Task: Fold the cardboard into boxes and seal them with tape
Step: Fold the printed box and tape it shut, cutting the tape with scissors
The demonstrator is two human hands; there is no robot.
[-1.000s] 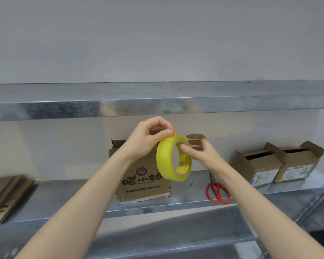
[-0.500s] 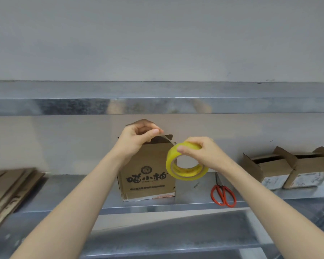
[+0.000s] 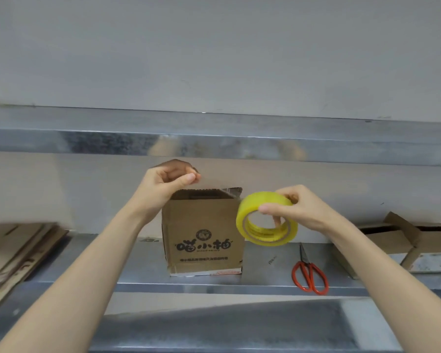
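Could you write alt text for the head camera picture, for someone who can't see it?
A person's left hand pinches a strip of tape above an upright cardboard box on a metal shelf, while the right hand holds the yellow tape roll beside the box's top right corner. Red-handled scissors lie on the shelf to the right.

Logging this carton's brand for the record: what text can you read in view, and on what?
"喵小柚": large print on the cardboard box front.
Small lines below it and the red strip at its base: too blurred.
Print inside the tape roll: too small.
Right box label: unreadable.
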